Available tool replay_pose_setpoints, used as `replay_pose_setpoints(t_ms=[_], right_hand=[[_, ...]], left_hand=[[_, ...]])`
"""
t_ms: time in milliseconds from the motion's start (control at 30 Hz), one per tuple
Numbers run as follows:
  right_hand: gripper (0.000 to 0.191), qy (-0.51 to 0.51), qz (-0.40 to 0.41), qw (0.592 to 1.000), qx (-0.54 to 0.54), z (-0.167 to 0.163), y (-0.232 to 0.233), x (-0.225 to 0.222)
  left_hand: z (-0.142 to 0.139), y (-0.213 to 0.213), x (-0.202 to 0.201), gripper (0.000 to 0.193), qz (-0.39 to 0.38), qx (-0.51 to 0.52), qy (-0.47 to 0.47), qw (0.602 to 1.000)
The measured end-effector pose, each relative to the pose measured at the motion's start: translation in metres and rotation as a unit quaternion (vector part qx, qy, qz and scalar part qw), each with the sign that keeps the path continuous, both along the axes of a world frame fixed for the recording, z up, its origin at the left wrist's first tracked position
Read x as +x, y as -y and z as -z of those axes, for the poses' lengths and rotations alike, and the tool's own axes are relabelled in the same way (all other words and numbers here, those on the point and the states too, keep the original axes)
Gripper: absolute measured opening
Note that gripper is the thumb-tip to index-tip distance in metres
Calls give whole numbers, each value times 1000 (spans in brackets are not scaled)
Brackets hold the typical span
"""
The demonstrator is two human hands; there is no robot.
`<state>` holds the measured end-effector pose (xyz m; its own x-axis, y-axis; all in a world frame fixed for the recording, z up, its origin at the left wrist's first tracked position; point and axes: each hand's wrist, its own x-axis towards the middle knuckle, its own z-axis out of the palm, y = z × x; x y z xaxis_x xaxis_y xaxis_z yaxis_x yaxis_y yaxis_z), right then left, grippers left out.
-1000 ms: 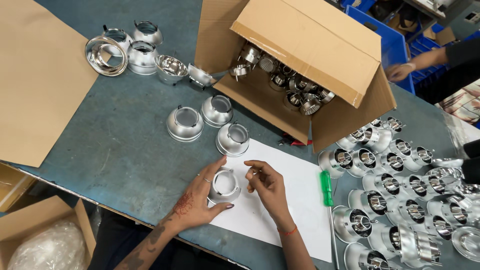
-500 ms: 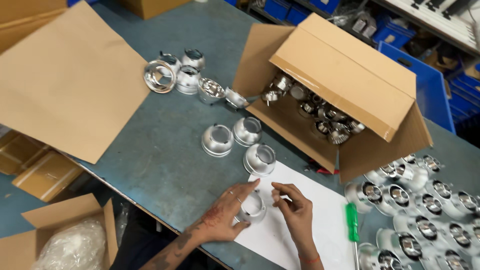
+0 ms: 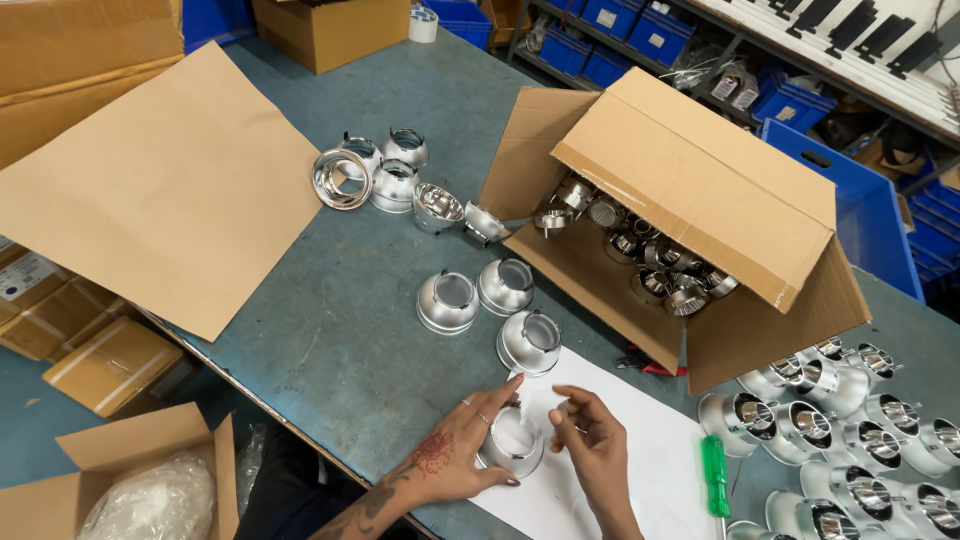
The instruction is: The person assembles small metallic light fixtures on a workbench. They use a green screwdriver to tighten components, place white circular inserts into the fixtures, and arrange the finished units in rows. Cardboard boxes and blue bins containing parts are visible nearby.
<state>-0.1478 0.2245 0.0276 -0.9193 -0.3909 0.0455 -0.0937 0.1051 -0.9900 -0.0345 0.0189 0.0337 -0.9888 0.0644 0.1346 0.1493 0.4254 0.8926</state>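
Two hands work one silver cup point(image 3: 512, 445) on the white sheet point(image 3: 640, 470): left hand point(image 3: 455, 460) cradles it, right hand point(image 3: 590, 445) pinches its rim (likely fitting); next needs steady alignment.

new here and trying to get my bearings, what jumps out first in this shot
The big cardboard box lying on its side at the table's middle, spilling shiny metal reflector cups. Near the bottom edge, the left hand and right hand cradle one reflector cup over a white sheet.
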Motion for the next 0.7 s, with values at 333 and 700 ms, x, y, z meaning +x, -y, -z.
replay_pose_setpoints(t_ms=[333, 700], right_hand=[[34, -23, -27, 999, 35, -7, 4, 6], [30, -37, -44, 997, 50, -14, 13, 23]], left_hand=[[8, 1, -1, 117, 0, 6, -56, 998], [-4, -1, -4, 122, -20, -14, 1, 1000]])
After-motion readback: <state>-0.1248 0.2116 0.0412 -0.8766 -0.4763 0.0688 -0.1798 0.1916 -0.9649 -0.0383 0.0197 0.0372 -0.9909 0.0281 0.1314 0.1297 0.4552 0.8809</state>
